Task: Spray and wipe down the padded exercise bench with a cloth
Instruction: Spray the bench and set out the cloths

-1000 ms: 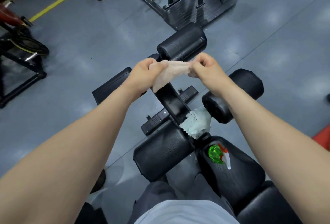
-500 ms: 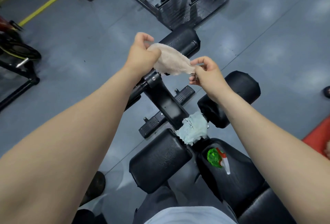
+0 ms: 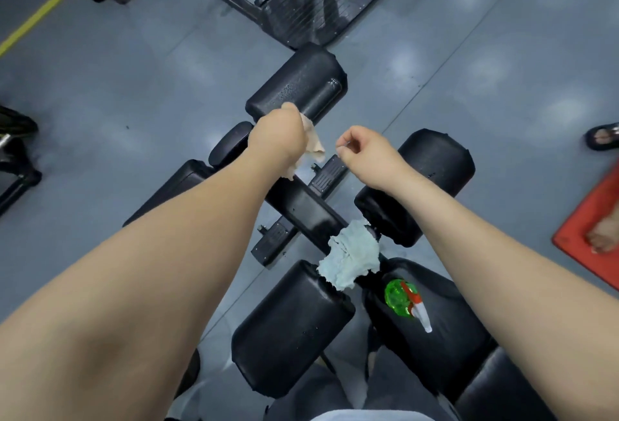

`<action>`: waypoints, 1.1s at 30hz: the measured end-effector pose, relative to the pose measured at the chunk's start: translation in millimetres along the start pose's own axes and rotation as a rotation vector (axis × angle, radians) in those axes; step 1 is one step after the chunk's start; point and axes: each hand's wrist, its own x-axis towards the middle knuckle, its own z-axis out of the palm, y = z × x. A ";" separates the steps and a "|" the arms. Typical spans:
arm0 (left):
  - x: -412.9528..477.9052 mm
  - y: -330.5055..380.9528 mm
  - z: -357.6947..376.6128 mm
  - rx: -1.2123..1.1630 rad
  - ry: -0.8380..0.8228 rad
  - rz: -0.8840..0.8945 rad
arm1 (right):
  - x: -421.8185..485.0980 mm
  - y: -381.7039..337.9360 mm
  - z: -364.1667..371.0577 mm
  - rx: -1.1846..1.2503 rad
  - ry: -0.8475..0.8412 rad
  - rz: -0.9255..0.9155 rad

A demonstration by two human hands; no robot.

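1. Cloth: we hold the crumpled beige fabric cloth (image 3: 313, 149) bunched in the clenched left hand (image 3: 278, 139). It touches the near side of the black cylindrical padded roller (image 3: 298, 85) at the far end of the black padded exercise bench (image 3: 435, 353).
2. Bunching probably gives us a firm wiping face.
3. The right hand (image 3: 368, 155) hovers just beside the cloth without touching it. Its fingers are curled and the thumb is by the forefinger, with nothing visible in it.
4. Droplets on that roller suggest it is already sprayed, so we judge the wipe is starting.
5. The translucent green plastic spray bottle with a red-and-white nozzle (image 3: 400, 298) sits on the near-end seat pad, parked within the right hand's reach.
6. A crumpled pale blue cloth (image 3: 351, 256) rests mid-bench on the frame, likely a spare.
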 end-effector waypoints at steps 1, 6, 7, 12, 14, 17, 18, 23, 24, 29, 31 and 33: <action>4.0 -0.2 1.3 -0.007 0.019 0.015 | 2.8 0.7 -2.3 -0.023 0.018 -0.004; 16.9 -1.2 -5.7 -0.101 -0.026 0.062 | 31.1 0.7 -10.2 0.008 0.168 -0.012; 19.7 -0.6 -7.1 -0.123 -0.028 0.046 | 39.4 -0.4 -10.3 0.012 0.199 -0.029; 26.3 9.2 -6.3 -0.198 0.034 -0.004 | 64.5 -13.4 -16.5 0.087 0.207 -0.167; 29.9 13.3 -6.1 -0.231 0.070 -0.010 | 69.8 -15.1 -18.0 0.094 0.172 -0.166; 37.9 22.5 -7.0 -0.206 0.106 0.013 | 73.6 -11.7 -20.6 0.142 0.137 -0.128; 40.6 25.5 -8.2 -0.196 0.110 0.021 | 73.9 -10.0 -21.6 0.151 0.127 -0.130; 58.6 42.6 -13.6 -0.159 0.111 0.050 | 72.4 2.7 -23.0 0.248 0.160 -0.090; 62.4 47.5 -14.8 -0.157 0.109 0.057 | 70.9 7.1 -23.8 0.284 0.180 -0.063; 77.6 64.4 -25.4 -0.168 0.078 0.127 | 59.1 27.6 -29.6 0.305 0.211 0.046; 78.9 68.5 -29.6 -0.154 0.080 0.225 | 54.3 33.5 -30.4 0.268 0.219 0.074; 79.1 66.2 -29.8 -0.168 0.090 0.322 | 50.0 35.6 -28.8 0.239 0.209 0.094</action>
